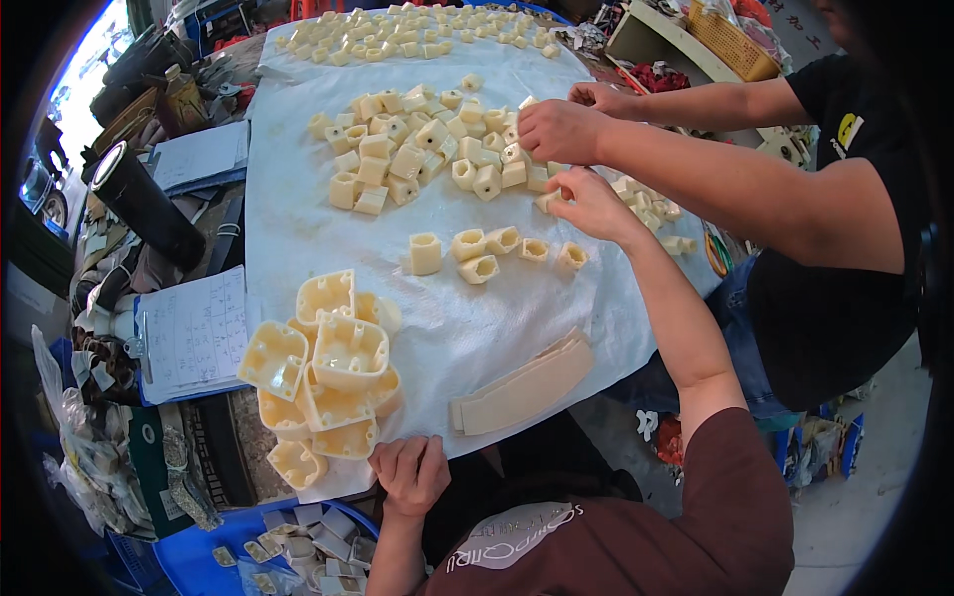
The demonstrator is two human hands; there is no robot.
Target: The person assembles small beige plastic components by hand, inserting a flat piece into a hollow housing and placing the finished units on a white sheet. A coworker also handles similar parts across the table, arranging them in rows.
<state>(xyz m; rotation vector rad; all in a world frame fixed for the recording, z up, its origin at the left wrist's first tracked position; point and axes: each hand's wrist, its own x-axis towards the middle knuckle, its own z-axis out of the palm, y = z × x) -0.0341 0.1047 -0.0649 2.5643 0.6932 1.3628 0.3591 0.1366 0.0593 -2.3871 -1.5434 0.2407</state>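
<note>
Cream blocks (407,161) lie just beside my right hand (594,206), grip unclear; probably sorting, next needing a careful pinch. My left hand (410,477) curls, apparently empty.

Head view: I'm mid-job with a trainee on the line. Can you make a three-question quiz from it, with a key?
1. Which of the wearer's hands is nearer the large cream shells: A) left or B) right?
2. True or false: the flat tan strips lie to the right of the large cream shells.
3. Fill in: the tub at the lower left is ____.

Key: 1. A, the left hand. 2. True. 3. Blue.
</note>
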